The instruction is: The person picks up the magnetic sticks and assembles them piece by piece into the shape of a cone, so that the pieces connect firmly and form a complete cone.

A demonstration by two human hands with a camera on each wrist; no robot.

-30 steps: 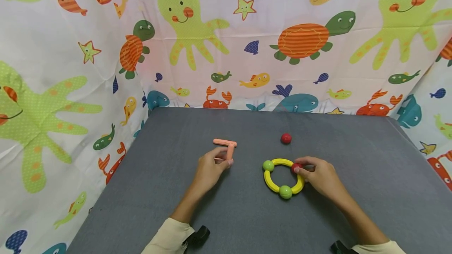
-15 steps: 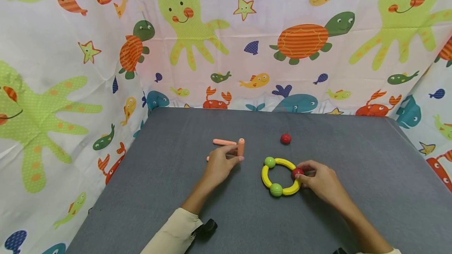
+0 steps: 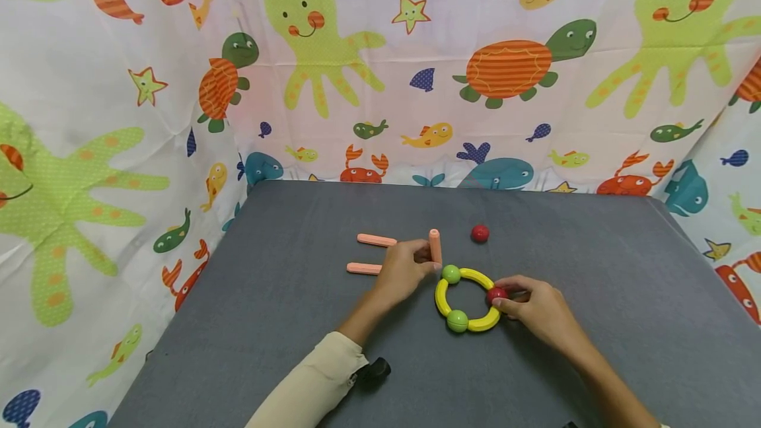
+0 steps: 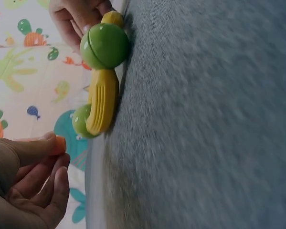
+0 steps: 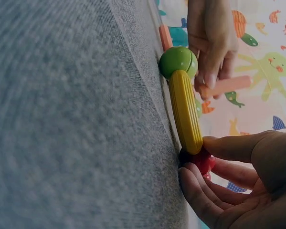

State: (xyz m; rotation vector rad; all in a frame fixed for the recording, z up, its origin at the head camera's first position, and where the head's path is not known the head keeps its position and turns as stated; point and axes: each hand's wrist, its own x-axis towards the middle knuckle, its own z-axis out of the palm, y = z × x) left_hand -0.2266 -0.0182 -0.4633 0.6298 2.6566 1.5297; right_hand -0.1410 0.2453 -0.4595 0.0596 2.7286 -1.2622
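In the head view my left hand (image 3: 404, 273) pinches a salmon-coloured stick (image 3: 436, 246) between thumb and fingers, holding it roughly upright just beyond the ring. The ring consists of yellow curved bars (image 3: 442, 298) joined by two green balls (image 3: 451, 274) and a red ball (image 3: 497, 295). On the ring's right side, my right hand (image 3: 535, 302) grips that red ball with thumb and fingers. Seen from the right wrist, a ribbed yellow bar (image 5: 185, 112) runs from a green ball (image 5: 177, 62) to the red ball (image 5: 205, 162). The left wrist view shows only the stick's end (image 4: 59, 145).
Two more salmon sticks, one farther back (image 3: 377, 240) and one nearer (image 3: 364, 269), lie left of the left hand, which partly covers them. Behind the ring sits a loose red ball (image 3: 479, 234). A printed curtain (image 3: 368, 51) borders the grey table (image 3: 238, 349).
My left hand has moved right with the stick, away from the other two sticks and up to the ring. The ring has turned slightly and shifted a little left in my right hand.
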